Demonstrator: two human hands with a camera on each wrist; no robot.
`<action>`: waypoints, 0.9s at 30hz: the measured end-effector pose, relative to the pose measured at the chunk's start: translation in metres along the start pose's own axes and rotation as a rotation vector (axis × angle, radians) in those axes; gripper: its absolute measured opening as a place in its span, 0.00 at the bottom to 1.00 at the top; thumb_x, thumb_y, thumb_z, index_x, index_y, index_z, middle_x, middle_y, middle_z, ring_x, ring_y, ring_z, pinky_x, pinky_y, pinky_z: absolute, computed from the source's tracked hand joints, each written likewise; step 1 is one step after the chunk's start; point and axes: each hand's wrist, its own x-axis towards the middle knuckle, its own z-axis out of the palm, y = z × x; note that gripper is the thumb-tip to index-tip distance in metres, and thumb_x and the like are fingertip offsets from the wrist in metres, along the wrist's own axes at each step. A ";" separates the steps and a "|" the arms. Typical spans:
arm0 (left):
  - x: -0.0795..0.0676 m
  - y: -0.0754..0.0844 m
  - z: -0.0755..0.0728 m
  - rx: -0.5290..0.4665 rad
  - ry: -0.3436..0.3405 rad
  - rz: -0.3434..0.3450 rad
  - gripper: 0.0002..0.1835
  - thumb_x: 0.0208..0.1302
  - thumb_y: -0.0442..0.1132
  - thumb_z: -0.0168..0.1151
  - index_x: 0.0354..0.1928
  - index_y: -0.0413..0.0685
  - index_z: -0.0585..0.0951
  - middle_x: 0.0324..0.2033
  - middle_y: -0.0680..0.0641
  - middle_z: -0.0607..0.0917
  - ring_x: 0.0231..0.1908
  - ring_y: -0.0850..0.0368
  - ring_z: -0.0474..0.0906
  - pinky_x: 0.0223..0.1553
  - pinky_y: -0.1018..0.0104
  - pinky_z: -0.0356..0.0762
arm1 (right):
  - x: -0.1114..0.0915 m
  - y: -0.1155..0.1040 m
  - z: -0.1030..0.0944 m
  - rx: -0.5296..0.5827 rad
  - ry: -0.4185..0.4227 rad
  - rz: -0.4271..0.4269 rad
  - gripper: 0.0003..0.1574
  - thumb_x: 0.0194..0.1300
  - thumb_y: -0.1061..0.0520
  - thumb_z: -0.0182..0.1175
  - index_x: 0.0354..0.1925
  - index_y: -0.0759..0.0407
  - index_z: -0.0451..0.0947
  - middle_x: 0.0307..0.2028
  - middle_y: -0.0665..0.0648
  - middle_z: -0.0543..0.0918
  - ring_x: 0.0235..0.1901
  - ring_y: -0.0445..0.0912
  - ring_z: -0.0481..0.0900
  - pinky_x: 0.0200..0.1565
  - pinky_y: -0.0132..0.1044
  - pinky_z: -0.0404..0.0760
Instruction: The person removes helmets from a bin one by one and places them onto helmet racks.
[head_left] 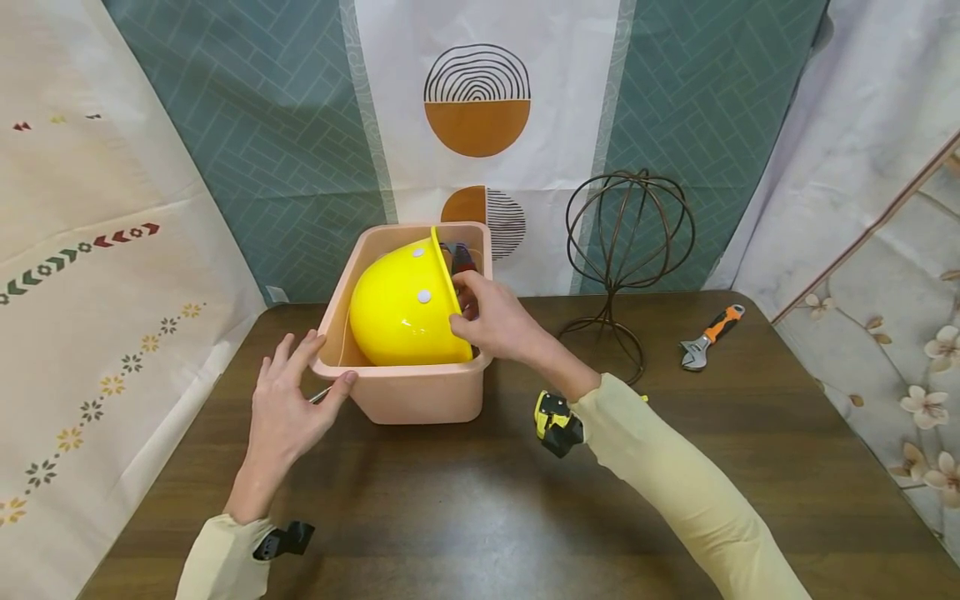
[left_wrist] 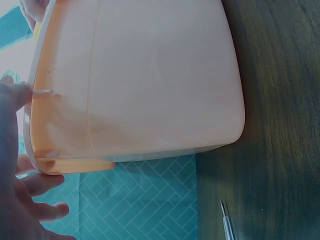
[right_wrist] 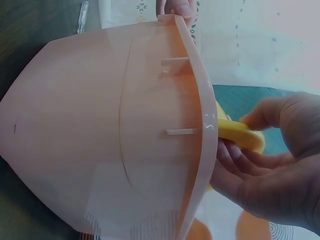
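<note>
A yellow hard hat (head_left: 401, 308) lies tilted on its side inside a pink plastic bin (head_left: 420, 396). My right hand (head_left: 495, 317) pinches the hat's brim at the bin's right side, thumb on one face and fingers on the other; in the right wrist view the brim (right_wrist: 242, 135) shows between them. With my left hand (head_left: 288, 408) I hold the bin's near left corner by the rim, the thumb (left_wrist: 19, 95) at the lip and the other fingers spread around the corner. Beside the hat, a dark and red item (head_left: 462, 257) is partly hidden in the bin.
A brown wire stand (head_left: 611, 283) rises right of the bin. An adjustable wrench (head_left: 708, 340) with an orange-black handle lies farther right. Under my right wrist is a yellow-and-black object (head_left: 547, 408), partly covered. A slim pointed metal tool (left_wrist: 227, 227) lies left of the bin.
</note>
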 end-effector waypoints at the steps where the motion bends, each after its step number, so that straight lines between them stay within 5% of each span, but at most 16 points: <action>1: 0.000 0.000 0.000 0.000 0.000 -0.001 0.34 0.57 0.51 0.71 0.62 0.39 0.78 0.62 0.34 0.77 0.66 0.28 0.63 0.63 0.25 0.49 | 0.000 0.000 0.000 0.002 -0.005 0.002 0.35 0.60 0.64 0.63 0.64 0.65 0.67 0.47 0.60 0.78 0.42 0.52 0.78 0.48 0.37 0.82; 27: -0.001 0.001 0.000 -0.019 -0.001 -0.017 0.34 0.57 0.49 0.72 0.63 0.39 0.77 0.63 0.34 0.76 0.67 0.27 0.62 0.62 0.24 0.50 | 0.006 -0.005 -0.005 0.065 -0.067 0.061 0.42 0.58 0.68 0.61 0.70 0.65 0.61 0.44 0.61 0.76 0.41 0.52 0.76 0.45 0.36 0.81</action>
